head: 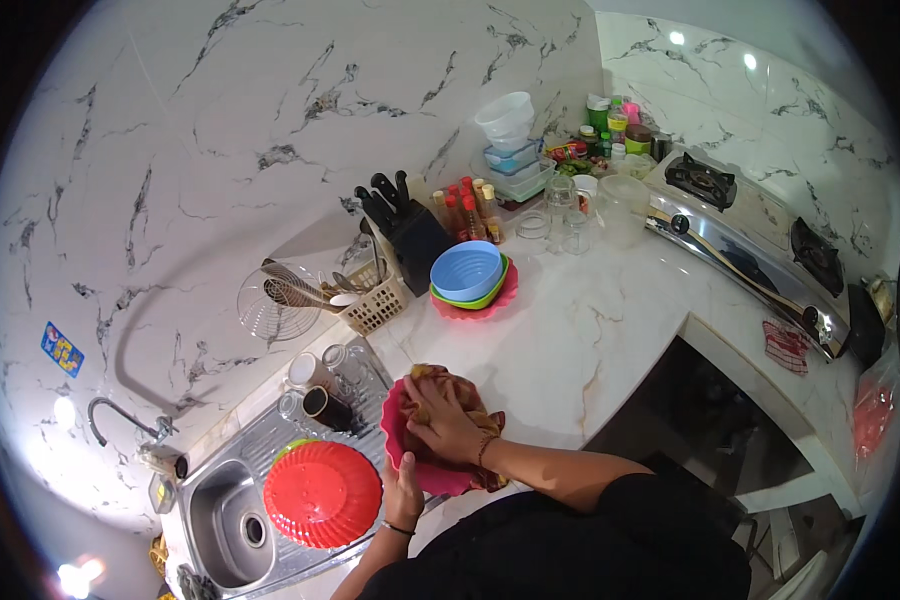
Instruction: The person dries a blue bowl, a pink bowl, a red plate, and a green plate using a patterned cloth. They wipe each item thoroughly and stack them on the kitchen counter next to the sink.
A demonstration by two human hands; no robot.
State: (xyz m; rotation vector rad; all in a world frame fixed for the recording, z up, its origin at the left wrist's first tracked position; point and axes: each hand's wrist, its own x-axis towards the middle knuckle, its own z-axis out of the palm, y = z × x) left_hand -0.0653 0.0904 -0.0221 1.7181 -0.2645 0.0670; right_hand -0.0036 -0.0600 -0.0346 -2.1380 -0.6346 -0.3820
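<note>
A pink scalloped plastic bowl (pixel 395 420) is tilted in front of me above the counter's edge, beside the drainboard. My left hand (pixel 403 491) grips its lower rim, thumb on the near side. With fingers spread, my right hand (pixel 444 420) presses a brown and yellow patterned cloth (pixel 469 394) against the bowl's inside. The cloth covers most of that inside and hangs over the far rim. Left of the bowl, a red ribbed plastic bowl (pixel 322 491) lies upside down on the drainboard, with a green rim (pixel 291 448) showing behind it.
Glasses and mugs (pixel 327 409) stand on the steel drainboard beside the sink (pixel 232 517). Behind are a utensil basket (pixel 375 304), a knife block (pixel 418 244), stacked blue, green and pink bowls (pixel 466 271) and sauce bottles (pixel 469 211). A gas stove (pixel 750 244) sits at the right.
</note>
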